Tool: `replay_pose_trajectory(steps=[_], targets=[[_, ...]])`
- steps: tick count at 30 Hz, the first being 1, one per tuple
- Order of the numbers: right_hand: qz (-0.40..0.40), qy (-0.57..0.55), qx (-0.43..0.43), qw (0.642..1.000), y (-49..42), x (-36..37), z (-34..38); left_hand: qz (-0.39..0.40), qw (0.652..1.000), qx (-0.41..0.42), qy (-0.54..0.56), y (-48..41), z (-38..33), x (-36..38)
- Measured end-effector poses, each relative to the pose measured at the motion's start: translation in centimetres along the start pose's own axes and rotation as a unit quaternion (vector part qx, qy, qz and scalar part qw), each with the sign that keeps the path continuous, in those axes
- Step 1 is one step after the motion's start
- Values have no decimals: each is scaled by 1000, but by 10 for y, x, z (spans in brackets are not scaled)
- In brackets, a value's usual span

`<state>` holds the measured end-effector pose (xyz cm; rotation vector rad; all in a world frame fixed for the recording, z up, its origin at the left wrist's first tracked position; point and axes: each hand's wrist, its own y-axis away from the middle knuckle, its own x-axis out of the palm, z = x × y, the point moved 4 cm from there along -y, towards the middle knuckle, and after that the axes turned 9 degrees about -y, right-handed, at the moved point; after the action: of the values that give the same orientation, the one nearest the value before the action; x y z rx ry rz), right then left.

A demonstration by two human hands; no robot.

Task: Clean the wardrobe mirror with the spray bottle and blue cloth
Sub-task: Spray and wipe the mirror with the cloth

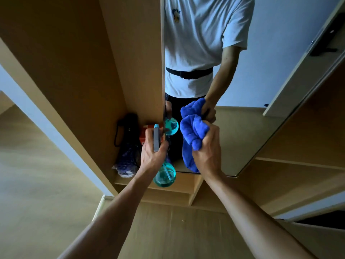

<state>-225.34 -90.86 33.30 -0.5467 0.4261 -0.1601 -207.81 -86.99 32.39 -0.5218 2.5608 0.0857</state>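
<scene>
The wardrobe mirror (242,128) stands straight ahead on a wooden door and reflects a person in a white shirt. My left hand (152,152) grips the neck of a teal spray bottle (164,176), its grey and blue head pointing up near the mirror's left edge. My right hand (207,148) grips a bunched blue cloth (192,135) and holds it against the lower glass. The cloth, the bottle and my right hand are doubled in the reflection just above.
An open wardrobe compartment on the left holds a dark umbrella (127,128), an orange box (144,135) and a crumpled bag (124,165). Wooden shelves (298,165) run on the right of the mirror. Pale wood floor (37,202) lies below.
</scene>
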Motion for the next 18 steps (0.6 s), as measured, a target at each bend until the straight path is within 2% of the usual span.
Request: replay_pose_trajectory(steps=[3,6,9,18], targets=[[26,42,3,999,6,22,9,18,1000,-3,21,-5,7,-2],[38,45,-40,997,12,41,22,30,999,-5,35,-8,12,-4],[47,60,-45,996,15,52,27,37,999,2,40,-12,15,-6],[92,161,-46,982,7,47,36,67,996,-5,60,-18,25,-8]])
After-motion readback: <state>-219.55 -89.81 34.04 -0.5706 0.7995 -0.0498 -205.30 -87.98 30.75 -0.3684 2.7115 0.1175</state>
